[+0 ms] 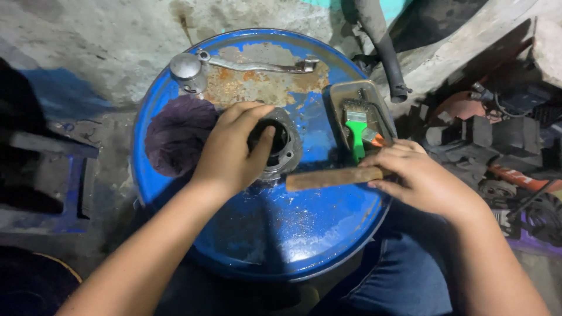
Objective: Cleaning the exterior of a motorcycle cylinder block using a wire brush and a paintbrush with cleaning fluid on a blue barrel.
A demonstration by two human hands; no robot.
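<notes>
Nearest the camera, the person's two forearms reach in over a blue steel drum [275, 234] whose lid serves as a workbench; blue trousers show below its rim.

The right hand [418, 175] is closed around the near end of a rusty brown bar [333, 177], perhaps a flat file or a wooden handle, which lies level and points left toward the engine cylinder [280, 149]. The bar's tip stops just beside the cylinder's finned base; whether it touches cannot be told.

The left hand [231, 149] grips the cylinder from above, thumb hooked into the dark bore and fingers curled over the far rim, holding it upright on the lid. The bore looks dark and grimy, and the fins look dull, so the work on this part appears to be at an early or middle stage rather than finished.

Just left lies a crumpled purple rag [175, 131]. To the right sits a metal tray [345, 93] holding a green-handled wire brush [355, 126], unheld. Farthest off rest a kick-start lever [257, 63] and a round metal cap [186, 67] on the rusted patch.
</notes>
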